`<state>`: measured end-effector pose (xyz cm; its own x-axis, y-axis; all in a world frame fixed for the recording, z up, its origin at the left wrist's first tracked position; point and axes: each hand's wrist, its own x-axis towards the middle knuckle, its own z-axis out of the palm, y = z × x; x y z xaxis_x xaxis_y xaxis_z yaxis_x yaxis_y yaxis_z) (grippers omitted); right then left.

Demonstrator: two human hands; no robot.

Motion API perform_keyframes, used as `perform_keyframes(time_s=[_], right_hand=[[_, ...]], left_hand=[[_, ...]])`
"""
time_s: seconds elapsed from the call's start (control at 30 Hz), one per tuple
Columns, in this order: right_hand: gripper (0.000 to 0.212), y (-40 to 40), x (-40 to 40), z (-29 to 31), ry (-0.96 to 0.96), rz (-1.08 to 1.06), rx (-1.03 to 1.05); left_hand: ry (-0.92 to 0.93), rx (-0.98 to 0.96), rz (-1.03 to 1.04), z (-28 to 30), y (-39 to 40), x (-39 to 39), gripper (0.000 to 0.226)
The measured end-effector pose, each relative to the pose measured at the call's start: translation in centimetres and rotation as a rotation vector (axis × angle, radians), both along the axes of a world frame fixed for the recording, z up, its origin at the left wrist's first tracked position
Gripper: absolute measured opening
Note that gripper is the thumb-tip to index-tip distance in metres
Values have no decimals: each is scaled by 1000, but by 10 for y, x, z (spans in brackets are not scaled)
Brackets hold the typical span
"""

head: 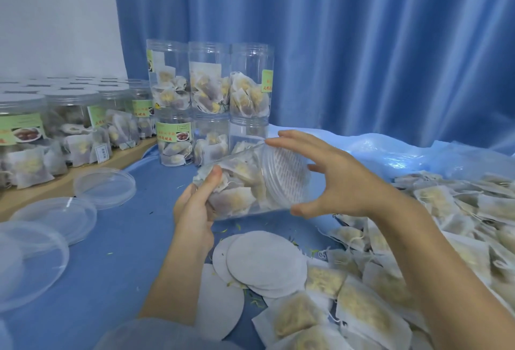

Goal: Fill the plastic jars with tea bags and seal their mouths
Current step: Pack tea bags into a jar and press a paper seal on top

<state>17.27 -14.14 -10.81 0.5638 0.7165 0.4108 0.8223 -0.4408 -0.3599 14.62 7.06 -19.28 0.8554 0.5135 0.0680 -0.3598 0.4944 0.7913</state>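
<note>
jar: clear plastic cylinder jar (pixel 250 182), on its side, packed with white tea bags (pixel 234 199)
mouth: white seal disc (pixel 287 177) over it

Clear glossy plastic jar (pixel 250 182) — beside it, matt fibrous paper tea bags (pixel 362 308), smooth paper discs (pixel 264 260), blue cloth (pixel 125 238).

Small hand-packing workshop, not a kitchen. Evidence: rows of identical labelled jars (pixel 25 127) capped and lined up far left of the left hand (pixel 195 210), more filled jars stacked two high (pixel 209 104) just beyond it, bulk heap of tea bags (pixel 418 252) under the right hand (pixel 342 179), loose clear lids (pixel 104 186), blue curtain (pixel 362 43) as backdrop.
</note>
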Motion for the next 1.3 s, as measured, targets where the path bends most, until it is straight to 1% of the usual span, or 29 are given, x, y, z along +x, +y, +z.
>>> perform_keyframes(time_s=[0.07, 0.13, 0.17, 0.23, 0.27, 0.33, 0.37, 0.4, 0.47, 0.5, 0.57, 0.63, 0.7, 0.73, 0.77, 0.8, 0.83, 0.9, 0.93, 0.97, 1.0, 1.03, 1.07, 1.1, 1.17, 1.2, 1.23, 1.27, 1.3], right_hand=[[85, 4, -2, -3, 8, -111, 109], [74, 12, -5, -5, 131, -283, 282], [77, 14, -5, -6, 209, -364, 337], [94, 11, -1, -4, 285, -463, 327], [96, 8, 1, -4, 284, -438, 291], [93, 4, -2, -2, 327, -264, 208], [96, 4, -5, -1, 325, -191, 154], [98, 5, -6, -3, 273, -164, 103], [95, 9, -3, -11, 99, -225, 88], [91, 13, -3, -15, 54, -268, 107], [89, 20, -3, -22, 36, -340, 132], [96, 24, 1, -25, 92, -386, 170], [121, 25, 4, -26, 260, -351, 296], [133, 25, 5, -26, 367, -297, 371], [139, 25, 5, -28, 451, -220, 427], [137, 26, 5, -31, 491, -143, 460], [129, 28, 6, -35, 481, -91, 476], [107, 32, 6, -41, 435, -83, 513], [98, 33, 5, -41, 433, -102, 547], [90, 33, 4, -40, 429, -127, 586], [85, 33, 3, -38, 421, -154, 627], [83, 33, 4, -36, 418, -181, 668], [84, 33, 4, -34, 418, -207, 708], [86, 33, 4, -32, 422, -236, 741], [87, 36, 1, -26, 440, -278, 788], [86, 36, 0, -22, 451, -281, 792], [85, 35, -3, -17, 467, -269, 778], [85, 34, -7, -11, 490, -241, 749], [83, 33, -11, -6, 515, -202, 719]], left_hand=[[-22, 20, -16, 1, 0, -1, 40], [-43, 33, -32, 1, -1, -2, 43], [-47, 50, -34, 0, -1, -2, 44], [-45, 82, -34, 0, -2, -1, 45], [-40, 85, -34, -1, -3, -1, 45], [-36, 59, -36, -1, -5, -2, 42], [-39, 43, -42, -1, -5, -2, 40], [-36, 29, -50, -1, -5, -2, 37], [-33, 5, -48, 0, -4, -3, 35], [-38, 4, -39, -1, -4, -2, 34], [-28, 13, -23, -2, -3, -2, 34], [-8, 2, -21, -1, -4, -1, 40], [18, -15, -42, 1, -5, 0, 56], [35, -23, -70, 3, -5, 0, 62], [56, -23, -120, 4, -6, 0, 65], [83, -10, -179, 6, -9, -2, 67], [113, 8, -244, 7, -13, -3, 68], [142, 13, -322, 11, -22, -4, 69], [169, 31, -300, 14, -27, -5, 67], [213, 95, -250, 17, -30, -4, 62], [257, 222, -145, 20, -31, -3, 50], [269, 394, -4, 23, -30, -1, 35], [224, 551, 92, 30, -28, -1, 27], [158, 691, 109, 35, -26, -1, 36], [106, 920, -20, 49, -27, -7, 47], [130, 1020, -97, 58, -32, -10, 48], [168, 1110, -132, 64, -37, -13, 57], [222, 1152, -110, 70, -40, -16, 71], [285, 1172, -39, 77, -41, -19, 82]])
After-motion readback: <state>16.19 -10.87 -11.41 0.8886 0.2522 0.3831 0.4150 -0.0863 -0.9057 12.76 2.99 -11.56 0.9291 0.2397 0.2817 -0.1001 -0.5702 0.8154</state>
